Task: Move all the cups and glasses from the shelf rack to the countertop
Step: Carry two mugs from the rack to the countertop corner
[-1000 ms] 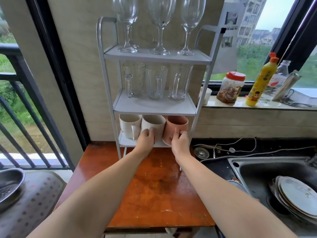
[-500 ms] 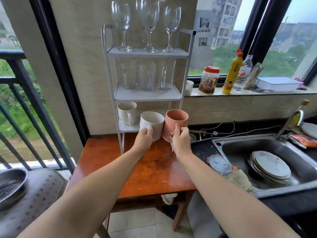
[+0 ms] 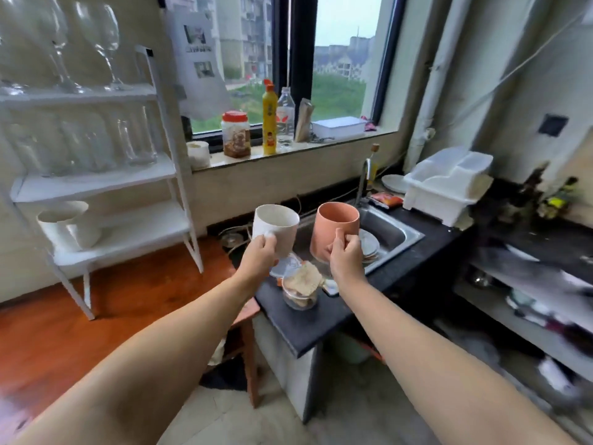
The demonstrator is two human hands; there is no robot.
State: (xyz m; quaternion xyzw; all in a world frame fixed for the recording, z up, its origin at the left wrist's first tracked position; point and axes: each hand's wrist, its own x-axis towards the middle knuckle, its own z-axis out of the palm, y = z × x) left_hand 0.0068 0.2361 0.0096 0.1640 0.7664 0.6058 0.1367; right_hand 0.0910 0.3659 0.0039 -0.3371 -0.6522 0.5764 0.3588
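Though gripped on the bottom shelf of the rack [image 3: 173, 175] a second ago, now lifted clear of it and carried away to the right, out toward the sink [image 3: 394, 232]. Left hand [image 3: 261, 252] curled round the handle of the white cup [image 3: 276, 224], thumb on top; right hand [image 3: 345, 252] closed the same way on the handle of the pink cup [image 3: 335, 226]. Both cups held upright, mouths up, side by side but apart, in the air above the near edge of the sink and the dark counter [image 3: 314, 313]. Head turned too, to judge by the view: rack now off to the left, sink and counter in the middle. So, for the task: two cups off the rack, neither set down yet. Left behind: one pale cup [image 3: 64, 226] on the bottom shelf, glass mugs [image 3: 128, 139] on the middle shelf, blurred here, and wine glasses [image 3: 106, 43] on top. Next, most likely: lowering both onto a bare patch of counter, letting go, then back for the rest. Little free room at the front, with a plastic tub [image 3: 300, 293] standing just below the hands. Worth minding as well: plates [image 3: 369, 245] in the sink right behind the pink cup.
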